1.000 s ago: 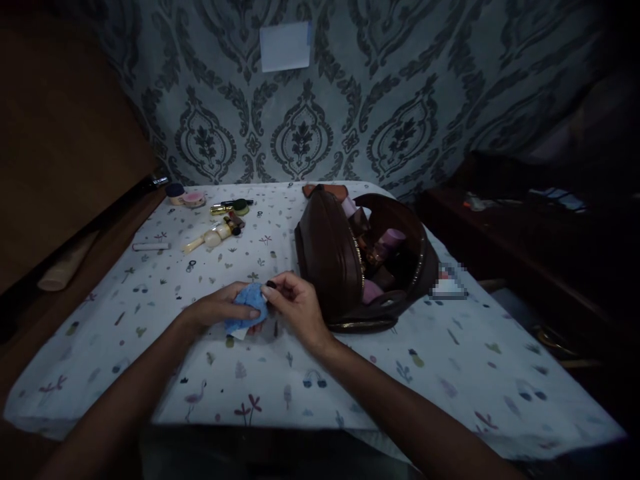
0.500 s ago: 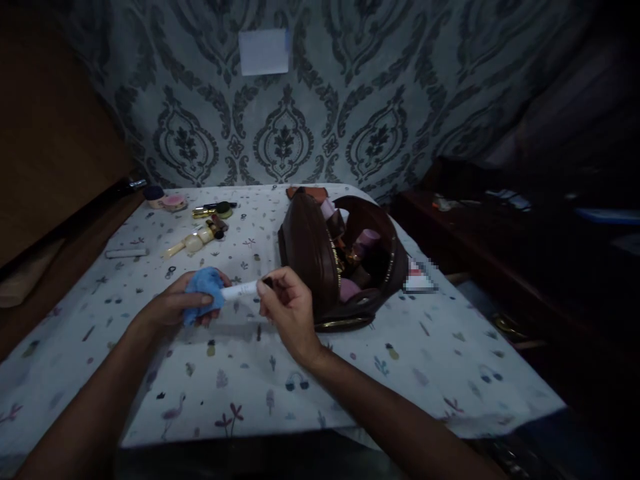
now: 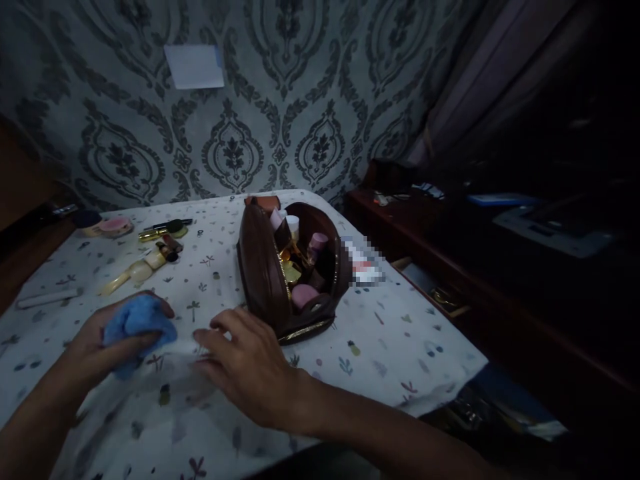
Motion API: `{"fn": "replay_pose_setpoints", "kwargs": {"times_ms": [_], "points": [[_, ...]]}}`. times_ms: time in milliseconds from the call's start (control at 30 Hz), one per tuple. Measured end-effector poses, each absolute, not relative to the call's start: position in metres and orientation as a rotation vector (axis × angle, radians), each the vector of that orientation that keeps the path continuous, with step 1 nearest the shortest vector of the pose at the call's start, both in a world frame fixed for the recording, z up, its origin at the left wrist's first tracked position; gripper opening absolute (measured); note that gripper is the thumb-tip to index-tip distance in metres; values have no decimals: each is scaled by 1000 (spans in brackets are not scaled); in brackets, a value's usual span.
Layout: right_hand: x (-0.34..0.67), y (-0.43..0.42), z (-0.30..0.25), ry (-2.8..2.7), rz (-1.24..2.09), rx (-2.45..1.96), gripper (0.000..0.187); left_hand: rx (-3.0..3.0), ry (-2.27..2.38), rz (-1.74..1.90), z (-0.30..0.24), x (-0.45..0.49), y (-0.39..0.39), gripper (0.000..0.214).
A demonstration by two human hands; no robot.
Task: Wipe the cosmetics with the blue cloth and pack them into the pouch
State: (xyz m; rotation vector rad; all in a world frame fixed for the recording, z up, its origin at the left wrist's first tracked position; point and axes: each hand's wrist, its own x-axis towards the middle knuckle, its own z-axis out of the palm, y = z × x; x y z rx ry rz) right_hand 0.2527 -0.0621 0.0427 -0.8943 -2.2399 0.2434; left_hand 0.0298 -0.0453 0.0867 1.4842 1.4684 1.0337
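Observation:
My left hand (image 3: 107,343) is closed around a crumpled blue cloth (image 3: 140,327). A slim white tube (image 3: 183,347), blurred, sticks out of the cloth toward the right. My right hand (image 3: 250,367) has its thumb and fingers on either side of the tube's right end; the black end seen before is hidden or lost in blur. Just behind my right hand stands a dark brown zip bag (image 3: 260,267), unzipped. Inside it lie a white-capped bottle (image 3: 293,227), a pink-capped bottle (image 3: 319,241), a rounded pink item (image 3: 304,295) and gold-coloured pieces.
At the table's left lie a pale stick (image 3: 47,299), a cream bottle (image 3: 140,270), a gold tube (image 3: 151,235) and a pink round container (image 3: 116,227). A brown item (image 3: 263,203) sits behind the bag. A dark wooden desk (image 3: 425,260) with an open drawer borders the right.
My view has turned right, so the table and bag appear farther left. The cloth stays in my left hand. My right hand has shifted from a pinch at the black end to fingers around the tube.

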Motion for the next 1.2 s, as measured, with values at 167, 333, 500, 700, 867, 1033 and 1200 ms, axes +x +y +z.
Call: {"fn": "replay_pose_setpoints", "kwargs": {"times_ms": [167,333,500,700,867,1033,1200], "points": [[265,-65,52,-2250,363,-831,24,1597,1378,942,99,59,-57,28],[288,-65,64,-2218,633,-747,12,1216,1392,1018,101,89,-71,37],[322,-68,77,-2041,950,-778,19,1084,1396,1156,98,124,-74,34],[374,-74,102,-1555,1024,-911,14,2300,1114,1100,88,145,-74,24],[396,-57,114,-1343,675,-946,16,2947,1077,676,75,173,-77,58],[408,-35,115,-1748,354,-1089,19,3060,941,462,71,190,-72,53],[416,-23,121,-2120,102,-1095,18,3070,735,884,66,188,-61,28]]}}
